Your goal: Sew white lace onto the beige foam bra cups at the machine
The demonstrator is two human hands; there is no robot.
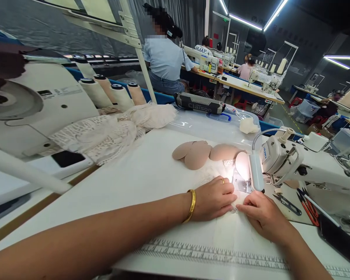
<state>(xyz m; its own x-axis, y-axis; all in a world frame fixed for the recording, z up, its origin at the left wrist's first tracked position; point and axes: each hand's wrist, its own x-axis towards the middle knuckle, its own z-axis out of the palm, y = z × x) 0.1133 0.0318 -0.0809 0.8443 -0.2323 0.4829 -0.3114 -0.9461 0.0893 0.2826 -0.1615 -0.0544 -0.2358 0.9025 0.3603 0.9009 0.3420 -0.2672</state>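
My left hand [214, 199], with a gold ring and a gold bangle, lies flat with its fingers together on a pale piece of fabric [231, 227] on the white sewing table [140, 175]. My right hand [261, 214] presses the same fabric from the right, fingers pointing toward the left hand. Both hands sit just in front of the lit needle area [241, 177] of the white sewing machine [282, 153]. Several beige bra cups [196, 153] lie beyond the hands.
A heap of cream lace [111, 130] and several thread cones [116, 93] lie at the left. Scissors with red handles [307, 204] and thread snips [287, 204] lie right of the machine. A clear plastic box [210, 124] stands behind. Other people sew at far tables.
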